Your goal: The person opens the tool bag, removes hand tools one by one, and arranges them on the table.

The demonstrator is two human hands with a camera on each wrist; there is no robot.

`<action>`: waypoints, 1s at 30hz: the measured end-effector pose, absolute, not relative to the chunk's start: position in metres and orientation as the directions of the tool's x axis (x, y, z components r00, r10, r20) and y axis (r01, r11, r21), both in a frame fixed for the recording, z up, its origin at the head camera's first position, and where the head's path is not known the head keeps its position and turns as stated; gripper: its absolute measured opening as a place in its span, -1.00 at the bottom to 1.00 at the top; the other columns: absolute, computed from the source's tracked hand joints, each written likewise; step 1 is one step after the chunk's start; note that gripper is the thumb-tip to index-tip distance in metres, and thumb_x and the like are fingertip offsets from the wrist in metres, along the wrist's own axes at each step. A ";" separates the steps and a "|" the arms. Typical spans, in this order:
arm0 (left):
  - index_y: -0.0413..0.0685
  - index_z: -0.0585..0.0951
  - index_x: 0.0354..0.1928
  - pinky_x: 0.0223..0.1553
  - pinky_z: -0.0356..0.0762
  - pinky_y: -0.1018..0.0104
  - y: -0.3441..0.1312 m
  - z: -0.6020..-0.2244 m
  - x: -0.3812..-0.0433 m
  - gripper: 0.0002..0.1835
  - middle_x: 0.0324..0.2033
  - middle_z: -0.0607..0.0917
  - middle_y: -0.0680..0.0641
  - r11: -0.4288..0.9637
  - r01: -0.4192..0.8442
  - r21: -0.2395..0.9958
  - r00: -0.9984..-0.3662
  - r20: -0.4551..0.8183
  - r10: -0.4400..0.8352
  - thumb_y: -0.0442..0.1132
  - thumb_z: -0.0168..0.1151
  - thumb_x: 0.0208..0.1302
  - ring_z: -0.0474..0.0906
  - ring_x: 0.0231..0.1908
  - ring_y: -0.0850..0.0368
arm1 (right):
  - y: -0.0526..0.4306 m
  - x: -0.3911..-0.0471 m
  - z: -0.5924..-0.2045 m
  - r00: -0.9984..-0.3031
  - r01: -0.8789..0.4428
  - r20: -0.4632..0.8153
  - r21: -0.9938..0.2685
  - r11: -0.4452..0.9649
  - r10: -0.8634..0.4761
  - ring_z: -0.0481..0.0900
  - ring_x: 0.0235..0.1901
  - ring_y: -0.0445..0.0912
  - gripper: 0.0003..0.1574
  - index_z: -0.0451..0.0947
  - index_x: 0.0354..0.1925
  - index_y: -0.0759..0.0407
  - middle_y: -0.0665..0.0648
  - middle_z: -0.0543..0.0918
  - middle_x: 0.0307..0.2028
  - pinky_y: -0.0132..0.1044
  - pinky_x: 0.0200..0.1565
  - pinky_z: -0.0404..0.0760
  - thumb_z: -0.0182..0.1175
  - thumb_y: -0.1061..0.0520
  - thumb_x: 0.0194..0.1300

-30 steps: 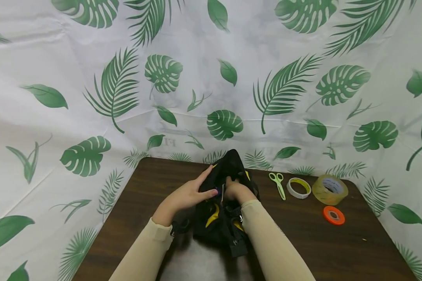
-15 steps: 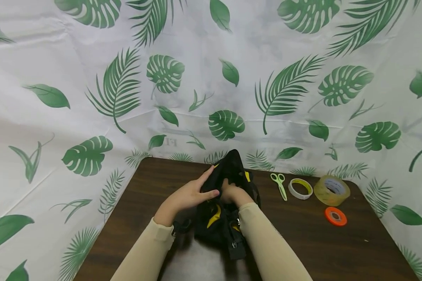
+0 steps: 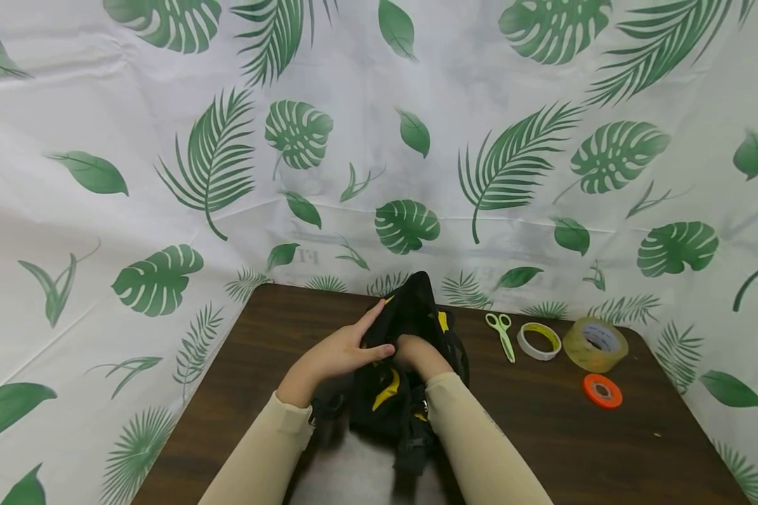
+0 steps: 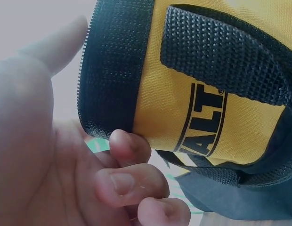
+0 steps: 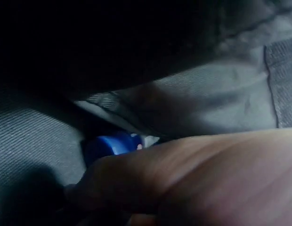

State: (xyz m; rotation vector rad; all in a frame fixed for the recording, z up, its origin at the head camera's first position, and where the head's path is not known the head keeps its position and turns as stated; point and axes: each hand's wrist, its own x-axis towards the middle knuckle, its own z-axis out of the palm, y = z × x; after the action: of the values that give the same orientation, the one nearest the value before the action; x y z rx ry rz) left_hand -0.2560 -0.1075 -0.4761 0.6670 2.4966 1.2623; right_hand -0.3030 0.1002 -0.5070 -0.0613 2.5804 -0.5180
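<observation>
A black and yellow tool bag [image 3: 368,414] stands on the table with its zippered mouth gaping. My left hand [image 3: 331,354] grips the left edge of that mouth. In the left wrist view the thumb reaches over the zipper, and curled fingers [image 4: 132,183] lie against the yellow side panel [image 4: 160,108] with its black lettering. My right hand [image 3: 422,354] is inside the bag up to about the wrist, its fingers hidden there. The right wrist view shows the dark lining and a shiny blue rounded thing [image 5: 110,145] just beyond the hand; I cannot tell whether it is held.
To the right on the dark wooden table [image 3: 512,400] lie pale green scissors [image 3: 505,342], a white tape roll [image 3: 530,353], a wide clear tape roll [image 3: 577,351] and a small orange roll [image 3: 592,396]. A leaf-print cloth [image 3: 347,231] hangs behind the table.
My right hand has sunk deeper into the bag, and its fingers have gone out of sight. The hanging strap end at the front has swung left. My left hand keeps its grip.
</observation>
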 end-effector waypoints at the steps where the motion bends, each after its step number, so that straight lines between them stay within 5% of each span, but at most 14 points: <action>1: 0.62 -0.14 0.77 0.50 0.47 -0.21 -0.108 -0.476 -0.256 0.09 0.47 0.60 -0.11 0.515 0.279 0.810 -0.857 -0.032 0.514 0.54 0.23 0.40 0.70 0.25 0.00 | 0.101 -0.302 -0.507 -0.879 0.048 -0.456 -0.382 0.923 -0.143 0.66 -0.18 0.08 -0.58 0.71 0.14 0.37 0.24 0.76 -0.08 -0.05 0.00 0.67 0.35 0.08 0.50; 4: 0.72 -0.15 0.74 0.48 0.51 -0.18 -0.108 -0.476 -0.256 0.05 0.45 0.61 -0.11 0.516 0.278 0.810 -0.857 -0.033 0.514 0.54 0.23 0.41 0.71 0.19 0.07 | 0.108 -0.302 -0.507 -0.917 0.030 -0.370 -0.434 0.900 -0.148 0.64 -0.26 0.06 -0.69 0.76 -0.03 0.32 0.19 0.74 -0.19 -0.07 -0.11 0.63 0.35 0.08 0.45; 7: 0.71 -0.16 0.74 0.44 0.54 -0.16 -0.108 -0.476 -0.256 0.05 0.44 0.62 -0.11 0.511 0.279 0.813 -0.857 -0.030 0.515 0.54 0.22 0.41 0.73 0.14 0.08 | 0.117 -0.303 -0.499 -0.946 0.026 -0.293 -0.489 0.872 -0.137 0.64 -0.31 0.07 -0.51 0.60 0.21 0.48 0.25 0.71 -0.22 -0.11 -0.22 0.58 0.26 0.13 0.50; 10: 0.63 -0.16 0.77 0.43 0.55 -0.17 -0.108 -0.475 -0.257 0.09 0.35 0.69 -0.14 0.513 0.274 0.814 -0.855 -0.038 0.517 0.55 0.22 0.41 0.75 0.08 0.10 | 0.124 -0.302 -0.487 -0.955 0.051 -0.274 -0.534 0.844 -0.116 0.58 -0.46 0.03 -0.17 0.13 0.58 0.60 0.24 0.65 -0.33 -0.17 -0.39 0.50 0.10 0.16 0.58; 14: 0.62 -0.18 0.77 0.41 0.57 -0.17 -0.108 -0.476 -0.257 0.11 0.16 0.78 -0.10 0.518 0.261 0.814 -0.854 -0.055 0.518 0.56 0.21 0.39 0.76 -0.03 0.17 | 0.130 -0.297 -0.470 -0.961 0.051 -0.246 -0.614 0.788 -0.129 0.56 -0.54 0.02 0.00 -0.36 0.68 0.58 0.28 0.66 -0.31 -0.19 -0.48 0.51 -0.05 0.12 0.70; 21: 0.66 -0.16 0.76 0.41 0.58 -0.15 -0.106 -0.476 -0.257 0.08 0.29 0.72 -0.14 0.514 0.256 0.819 -0.858 -0.052 0.511 0.57 0.20 0.40 0.74 0.05 0.12 | 0.147 -0.269 -0.432 -0.948 0.106 -0.246 -0.842 0.530 -0.202 0.77 0.04 0.24 -0.02 -0.24 0.73 0.26 0.53 0.46 0.39 0.02 -0.17 0.87 0.11 0.12 0.70; 25: 0.65 -0.17 0.76 0.48 0.51 -0.17 -0.106 -0.475 -0.256 0.09 0.52 0.55 -0.16 0.513 0.248 0.822 -0.858 -0.060 0.510 0.57 0.21 0.39 0.70 0.23 0.02 | 0.160 -0.255 -0.418 -0.946 0.095 -0.203 -0.918 0.386 -0.251 0.77 0.06 0.16 0.04 -0.17 0.76 0.13 0.45 0.46 0.42 0.00 -0.03 0.85 0.22 0.15 0.65; 30: 0.66 -0.16 0.76 0.50 0.48 -0.19 -0.106 -0.477 -0.257 0.09 0.59 0.45 -0.16 0.521 0.248 0.817 -0.863 -0.058 0.501 0.57 0.21 0.39 0.66 0.32 -0.05 | 0.175 -0.242 -0.411 -0.976 0.014 -0.067 -0.968 0.249 -0.205 0.77 -0.12 -0.01 -0.22 0.22 0.64 0.09 0.31 0.59 0.27 -0.18 -0.04 0.82 0.27 0.05 0.65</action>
State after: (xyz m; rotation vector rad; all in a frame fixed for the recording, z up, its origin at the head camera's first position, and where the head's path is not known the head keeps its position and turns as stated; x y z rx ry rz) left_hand -0.2565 -0.1059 -0.4771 0.6275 2.4783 1.2622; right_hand -0.2422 0.1754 -0.4114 -0.1808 2.3349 -1.8128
